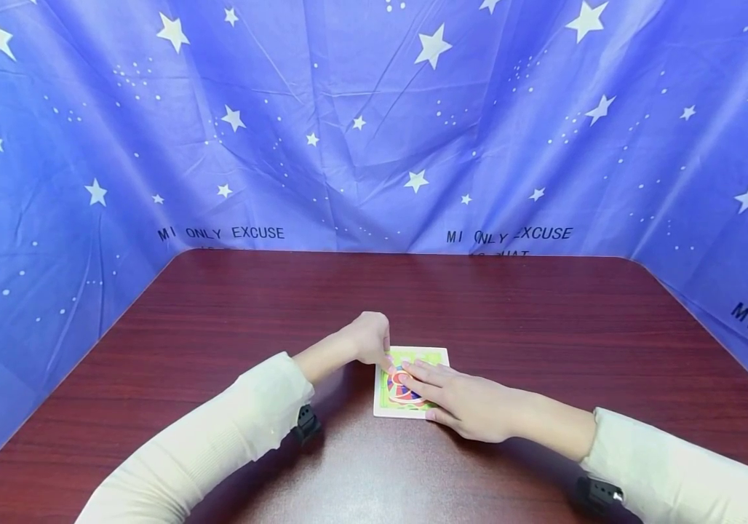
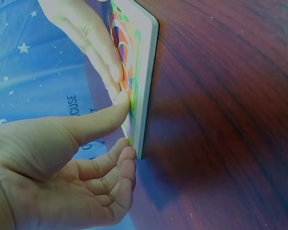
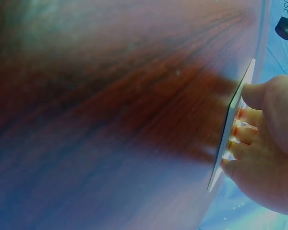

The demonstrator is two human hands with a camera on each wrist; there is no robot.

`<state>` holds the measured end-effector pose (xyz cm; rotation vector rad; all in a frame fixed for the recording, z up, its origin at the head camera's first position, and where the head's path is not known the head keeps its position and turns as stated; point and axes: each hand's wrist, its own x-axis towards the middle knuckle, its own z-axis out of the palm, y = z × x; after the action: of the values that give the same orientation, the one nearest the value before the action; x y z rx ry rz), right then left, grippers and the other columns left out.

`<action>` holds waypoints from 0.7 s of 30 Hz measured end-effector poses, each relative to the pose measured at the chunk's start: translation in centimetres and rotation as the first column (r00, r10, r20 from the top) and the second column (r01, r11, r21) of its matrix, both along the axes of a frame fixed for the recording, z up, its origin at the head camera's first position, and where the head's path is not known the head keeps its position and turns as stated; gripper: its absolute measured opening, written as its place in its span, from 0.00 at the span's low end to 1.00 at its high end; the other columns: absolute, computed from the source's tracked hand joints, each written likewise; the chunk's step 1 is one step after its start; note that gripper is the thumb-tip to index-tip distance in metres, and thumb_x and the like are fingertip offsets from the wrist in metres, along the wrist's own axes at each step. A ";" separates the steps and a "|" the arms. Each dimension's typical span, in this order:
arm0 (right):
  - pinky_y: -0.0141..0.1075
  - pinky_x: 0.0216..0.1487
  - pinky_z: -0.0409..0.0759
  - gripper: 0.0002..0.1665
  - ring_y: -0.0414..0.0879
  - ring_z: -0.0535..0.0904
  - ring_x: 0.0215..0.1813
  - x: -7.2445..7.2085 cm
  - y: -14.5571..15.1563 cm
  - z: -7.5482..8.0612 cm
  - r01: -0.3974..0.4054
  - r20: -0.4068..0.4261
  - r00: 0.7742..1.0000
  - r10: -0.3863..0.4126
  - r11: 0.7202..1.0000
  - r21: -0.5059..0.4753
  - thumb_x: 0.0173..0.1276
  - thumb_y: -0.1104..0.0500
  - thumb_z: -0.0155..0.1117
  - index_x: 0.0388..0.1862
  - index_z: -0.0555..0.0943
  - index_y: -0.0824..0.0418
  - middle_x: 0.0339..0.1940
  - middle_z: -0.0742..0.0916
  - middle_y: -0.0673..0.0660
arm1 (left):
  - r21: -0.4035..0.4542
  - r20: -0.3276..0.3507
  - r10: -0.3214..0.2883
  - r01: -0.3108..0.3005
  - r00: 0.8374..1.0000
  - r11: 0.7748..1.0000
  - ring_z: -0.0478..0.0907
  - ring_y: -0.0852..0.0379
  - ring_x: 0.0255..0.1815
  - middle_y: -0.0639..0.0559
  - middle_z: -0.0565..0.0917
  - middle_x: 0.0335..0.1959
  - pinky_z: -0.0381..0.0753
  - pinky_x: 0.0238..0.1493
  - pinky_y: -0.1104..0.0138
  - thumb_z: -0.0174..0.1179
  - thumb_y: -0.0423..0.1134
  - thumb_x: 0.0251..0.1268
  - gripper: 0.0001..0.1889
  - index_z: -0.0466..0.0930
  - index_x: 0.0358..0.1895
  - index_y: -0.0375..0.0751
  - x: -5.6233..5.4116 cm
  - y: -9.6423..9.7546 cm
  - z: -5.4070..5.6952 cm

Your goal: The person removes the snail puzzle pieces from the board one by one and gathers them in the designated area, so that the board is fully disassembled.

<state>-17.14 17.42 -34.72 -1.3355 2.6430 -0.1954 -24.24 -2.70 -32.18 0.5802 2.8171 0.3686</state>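
A thin square picture board point(image 1: 380, 411) with a white border lies flat on the table. Its face shows a round red, blue and white pattern on yellow-green. My left hand point(image 1: 369, 336) is at the board's far left corner. In the left wrist view, the thumb point(image 2: 117, 108) of that hand presses on the face, with the curled fingertips point(image 2: 127, 153) right at the edge. From the right, my right hand point(image 1: 479, 404) rests fairly straight fingers on the picture and covers part of it. Its thumb point(image 3: 252, 96) is at the near edge in the right wrist view.
The dark red wooden table point(image 1: 544, 313) has rounded far corners. A blue curtain point(image 1: 361, 160) with white stars and black lettering hangs behind it and along both sides. Each pale sleeve point(image 1: 217, 422) has a small black device point(image 1: 307, 423) at the wrist.
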 end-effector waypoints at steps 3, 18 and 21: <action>0.49 0.73 0.64 0.33 0.53 0.58 0.78 0.0 0.0 0.0 -0.001 -0.003 1.000 0.001 1.000 -0.004 0.76 0.52 0.49 0.76 0.57 0.56 0.78 0.62 0.54 | 0.010 -0.004 0.009 -0.008 1.000 1.000 0.73 0.61 0.29 0.53 0.84 0.28 0.77 0.35 0.73 0.77 0.42 0.44 0.14 0.82 0.24 0.38 0.0 0.0 0.0; 0.48 0.73 0.64 0.33 0.53 0.58 0.78 0.0 0.0 0.0 -0.003 -0.012 1.000 0.003 1.000 0.004 0.76 0.53 0.49 0.76 0.57 0.56 0.78 0.62 0.55 | 0.110 0.000 0.040 -0.039 0.999 0.993 0.71 0.61 0.30 0.53 0.82 0.26 0.73 0.31 0.74 0.79 0.40 0.38 0.16 0.81 0.25 0.39 -0.1 -0.3 -0.5; 0.49 0.73 0.64 0.33 0.53 0.58 0.78 0.1 0.1 0.0 0.002 -0.004 1.000 -0.002 1.000 0.008 0.76 0.53 0.49 0.76 0.57 0.56 0.78 0.62 0.55 | 0.131 -0.009 0.031 -0.030 0.999 0.991 0.70 0.61 0.29 0.54 0.81 0.23 0.71 0.31 0.75 0.79 0.40 0.37 0.15 0.80 0.23 0.40 0.0 -0.5 -0.6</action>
<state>-17.08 17.48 -34.68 -1.3324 2.6461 -0.1828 -24.24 -3.23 -32.78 0.5673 2.8310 0.5611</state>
